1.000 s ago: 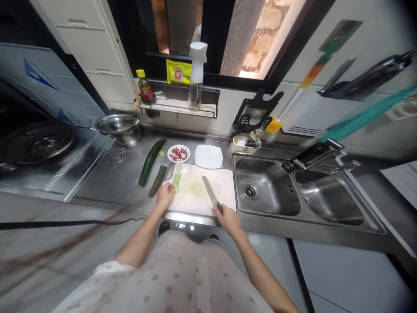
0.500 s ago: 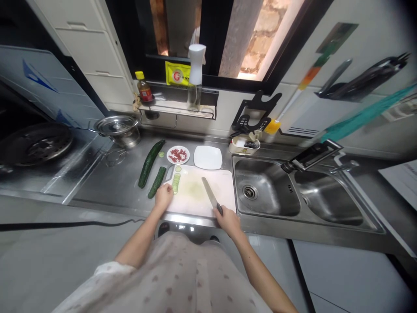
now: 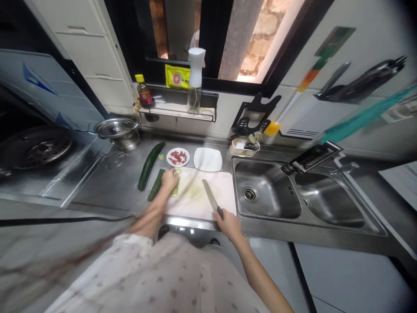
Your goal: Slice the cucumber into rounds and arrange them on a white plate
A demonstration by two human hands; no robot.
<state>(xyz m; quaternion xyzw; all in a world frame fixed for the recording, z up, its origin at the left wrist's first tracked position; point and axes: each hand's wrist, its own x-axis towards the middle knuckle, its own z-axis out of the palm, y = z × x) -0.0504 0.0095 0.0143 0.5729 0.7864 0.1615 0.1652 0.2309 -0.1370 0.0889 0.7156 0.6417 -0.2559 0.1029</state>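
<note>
My left hand (image 3: 169, 179) is over the left end of the white cutting board (image 3: 224, 191), fingers closed at the cucumber slices (image 3: 175, 189); what they pinch, if anything, is too small to tell. My right hand (image 3: 229, 221) grips the dark handle of a knife (image 3: 210, 194), its blade lying over the board and pointing away. A shorter cucumber (image 3: 155, 186) lies beside my left hand, partly hidden by it, and a longer cucumber (image 3: 150, 166) is farther left. Behind the board are a plate of chopped red pieces (image 3: 178, 157) and a white square plate (image 3: 207, 159).
A double sink (image 3: 267, 191) with a black faucet (image 3: 309, 157) is on the right. The lidded steel pot (image 3: 120, 131) stands back left, near a dark pan (image 3: 39, 145). Behind the counter hang a rack with bottles (image 3: 182, 109) and a knife holder (image 3: 302, 119).
My left hand has moved forward, from the board's left edge to the far end of the cucumber slices. My right hand and the knife have hardly moved.
</note>
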